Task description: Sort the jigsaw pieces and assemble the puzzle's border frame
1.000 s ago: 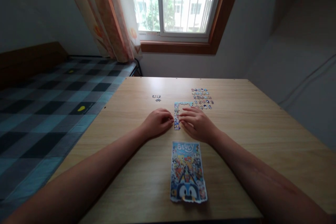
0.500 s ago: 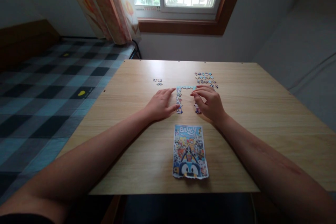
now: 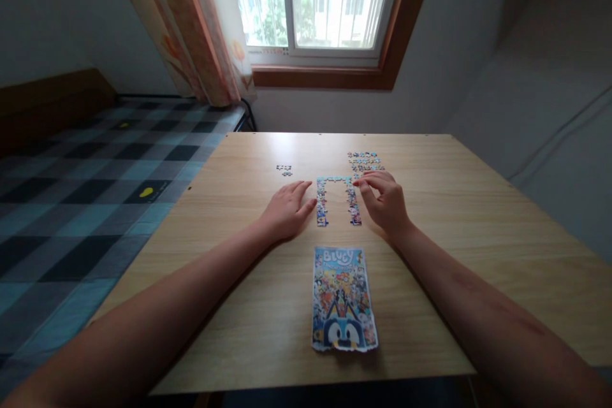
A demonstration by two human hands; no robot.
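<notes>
A jigsaw puzzle border (image 3: 321,204) lies on the table as an upside-down U, with a left column, a top row and a right column. My left hand (image 3: 289,207) rests just left of the left column, its fingers stretched and apart, holding nothing. By the upper end of the right column is my right hand (image 3: 385,201). Its fingers are bent, thumb and forefinger close together; whatever may be between them is too small to make out. Loose puzzle pieces (image 3: 366,161) lie in rows beyond that hand, which partly hides them.
A picture sheet (image 3: 344,299) with "Bluey" lettering and a ragged lower edge lies nearer me on the wooden table (image 3: 229,331). A few separate pieces (image 3: 284,169) sit at the back left. A checked bed (image 3: 119,204) stands to the left, a window (image 3: 329,6) ahead.
My right hand has moved right from the left column to the right column, which now shows uncovered. My left hand's fingers have straightened and spread. The camera view tilted down, then back up.
</notes>
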